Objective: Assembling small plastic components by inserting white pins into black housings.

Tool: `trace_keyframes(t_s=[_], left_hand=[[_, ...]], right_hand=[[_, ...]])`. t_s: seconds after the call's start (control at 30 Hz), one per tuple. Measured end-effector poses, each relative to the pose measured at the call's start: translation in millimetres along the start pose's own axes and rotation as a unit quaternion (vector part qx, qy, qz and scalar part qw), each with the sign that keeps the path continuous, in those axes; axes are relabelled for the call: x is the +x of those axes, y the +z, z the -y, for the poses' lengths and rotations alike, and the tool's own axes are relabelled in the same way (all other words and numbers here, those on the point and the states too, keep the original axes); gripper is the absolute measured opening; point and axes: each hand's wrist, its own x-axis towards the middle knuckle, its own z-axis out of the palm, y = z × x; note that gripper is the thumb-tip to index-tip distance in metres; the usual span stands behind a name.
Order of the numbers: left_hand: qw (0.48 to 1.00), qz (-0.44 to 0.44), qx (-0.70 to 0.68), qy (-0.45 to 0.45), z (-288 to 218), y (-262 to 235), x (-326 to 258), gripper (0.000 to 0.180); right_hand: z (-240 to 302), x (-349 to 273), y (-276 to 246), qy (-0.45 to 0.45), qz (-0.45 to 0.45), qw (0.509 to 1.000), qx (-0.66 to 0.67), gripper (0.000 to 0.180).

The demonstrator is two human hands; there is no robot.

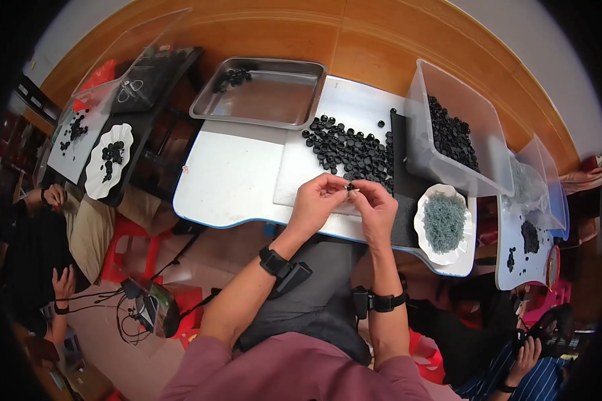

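My left hand (312, 206) and my right hand (379, 209) meet over the near edge of the white table, fingertips pinched together. Between them is a small black piece (350, 188) with a whitish bit beside it; the fingers partly cover it, so its exact kind is unclear. Just beyond my hands lies a spread of small round black cap-like pieces (354, 151) on a white board (289, 175). To the right of my right hand, a white scalloped dish (419, 224) holds a heap of fine grey-green strands or rings (444, 222).
A metal tray (264, 113) with some black pieces stands at the back left. At the back right, a clear plastic bin (441, 170) holds many black caps. A dark mat (401, 160) lies beside the pile. Co-workers sit at side tables left and right.
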Motion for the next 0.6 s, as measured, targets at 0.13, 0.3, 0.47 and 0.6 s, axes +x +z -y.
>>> trace_keyframes(t_s=[0.13,0.3,0.47,0.6], left_hand=[[1.000,0.009,0.014,0.012,-2.9,-0.1,-1.5,0.019],[0.972,-0.081,0.217,0.050,-21.0,-19.8,6.1,0.017],[0.909,-0.030,0.411,0.061,-43.4,-41.3,18.9,0.021],[0.847,0.012,0.515,0.131,-47.8,-28.6,26.2,0.020]], right_hand=[[0.3,0.1,-1.9,-0.007,0.006,1.000,0.024,0.017],[-3.6,4.4,-3.9,-0.036,-0.100,0.994,0.036,0.015],[-3.1,4.5,-2.6,-0.031,-0.115,0.991,0.053,0.015],[-5.3,6.1,-3.7,-0.050,-0.123,0.990,0.049,0.014]])
